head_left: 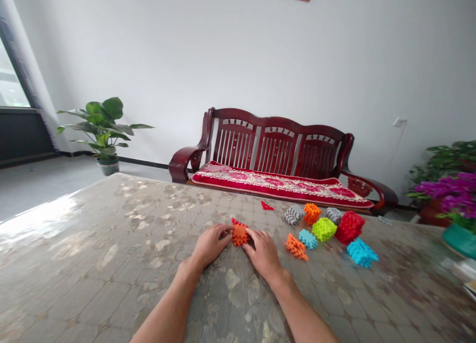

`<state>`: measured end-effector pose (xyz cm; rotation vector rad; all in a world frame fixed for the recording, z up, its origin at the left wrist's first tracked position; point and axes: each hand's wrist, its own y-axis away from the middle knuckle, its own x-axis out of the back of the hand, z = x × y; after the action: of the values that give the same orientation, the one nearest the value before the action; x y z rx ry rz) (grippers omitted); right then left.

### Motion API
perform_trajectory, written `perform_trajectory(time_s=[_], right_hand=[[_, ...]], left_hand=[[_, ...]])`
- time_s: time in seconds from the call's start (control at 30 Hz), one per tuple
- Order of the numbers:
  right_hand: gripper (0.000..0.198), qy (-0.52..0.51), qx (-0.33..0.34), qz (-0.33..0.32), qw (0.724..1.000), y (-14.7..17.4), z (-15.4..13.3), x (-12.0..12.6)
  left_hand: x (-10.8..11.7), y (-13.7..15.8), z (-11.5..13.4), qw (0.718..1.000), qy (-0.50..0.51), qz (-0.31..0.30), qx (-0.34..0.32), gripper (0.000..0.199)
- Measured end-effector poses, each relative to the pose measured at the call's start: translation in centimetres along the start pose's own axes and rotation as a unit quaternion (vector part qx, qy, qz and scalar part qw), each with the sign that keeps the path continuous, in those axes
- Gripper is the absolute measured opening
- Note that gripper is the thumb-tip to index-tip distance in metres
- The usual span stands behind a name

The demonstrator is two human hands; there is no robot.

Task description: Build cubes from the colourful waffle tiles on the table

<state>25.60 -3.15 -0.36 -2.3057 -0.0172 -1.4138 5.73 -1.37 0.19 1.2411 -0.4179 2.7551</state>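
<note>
Between my two hands, low over the table, is a small block of interlocking toy pieces [240, 235], orange at the front with red teeth behind. My left hand [213, 244] pinches its left side with thumb and fingers. On the right side, my right hand [263, 253] grips it the same way. A flat red toothed piece [267, 205] lies alone beyond my right hand. Nearest to that hand on its right lie an orange toothed piece [296, 246] and a light blue one [308, 239].
Further right cluster a lime block [324, 229], a red block [350, 227], a blue block [362, 253], an orange block [312, 213] and grey blocks [294, 214]. A wooden bench [277, 149] stands behind the patterned table [111, 263]. Purple flowers [449, 194] stand at the right.
</note>
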Motion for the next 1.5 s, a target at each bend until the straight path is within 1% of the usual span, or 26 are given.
perform_trajectory(time_s=[0.1, 0.47, 0.53, 0.67, 0.73, 0.8, 0.87, 0.97, 1.1, 1.2, 1.3, 1.4, 1.5], right_hand=[[0.041, -0.002, 0.002, -0.001, 1.000, 0.01, -0.14, 0.09], [0.039, -0.007, -0.005, -0.010, 1.000, 0.14, -0.51, 0.36], [0.043, -0.007, -0.009, -0.005, 1.000, 0.23, -0.55, 0.32], [0.061, -0.008, -0.013, 0.013, 1.000, 0.36, -0.55, 0.00], [0.067, -0.009, -0.004, 0.005, 1.000, 0.37, -0.48, -0.25], [0.069, -0.011, 0.006, -0.008, 1.000, 0.33, -0.36, -0.45], [0.067, -0.012, 0.016, -0.022, 1.000, 0.26, -0.27, -0.51], [0.058, -0.012, 0.031, -0.039, 0.999, 0.14, -0.23, -0.34], [0.048, -0.017, 0.023, -0.022, 0.999, 0.10, -0.24, -0.24], [0.051, -0.014, 0.022, -0.008, 1.000, 0.14, -0.11, -0.50], [0.054, -0.024, 0.044, -0.029, 0.998, 0.13, 0.02, -0.63], [0.051, -0.043, 0.065, -0.046, 0.996, 0.09, -0.02, -0.46], [0.048, -0.047, 0.065, -0.039, 0.996, 0.07, -0.13, -0.33]], left_hand=[[-0.09, 0.02, 0.21, 1.000, 0.002, -0.002, -0.008, 0.030], [0.07, 0.24, 0.71, 0.999, 0.032, -0.010, -0.015, 0.027], [0.00, 0.23, 0.63, 0.999, 0.033, -0.008, -0.015, 0.028], [-0.16, 0.19, 0.53, 1.000, 0.031, -0.002, -0.004, 0.030], [-0.14, 0.18, 0.56, 1.000, 0.030, -0.002, -0.001, 0.030], [-0.10, 0.17, 0.61, 1.000, 0.030, -0.004, -0.002, 0.030], [-0.06, 0.16, 0.62, 0.999, 0.032, -0.005, -0.005, 0.030], [-0.11, 0.16, 0.50, 0.999, 0.038, -0.002, -0.009, 0.030], [-0.31, 0.14, 0.19, 0.999, 0.045, -0.003, -0.013, 0.028], [-0.47, 0.10, -0.02, 0.999, 0.050, -0.006, -0.016, 0.028], [-0.53, 0.05, -0.10, 0.999, 0.049, -0.007, -0.017, 0.028], [-0.47, 0.04, -0.05, 0.999, 0.044, -0.007, -0.014, 0.029], [-0.39, 0.04, 0.02, 0.999, 0.043, -0.009, -0.013, 0.029]])
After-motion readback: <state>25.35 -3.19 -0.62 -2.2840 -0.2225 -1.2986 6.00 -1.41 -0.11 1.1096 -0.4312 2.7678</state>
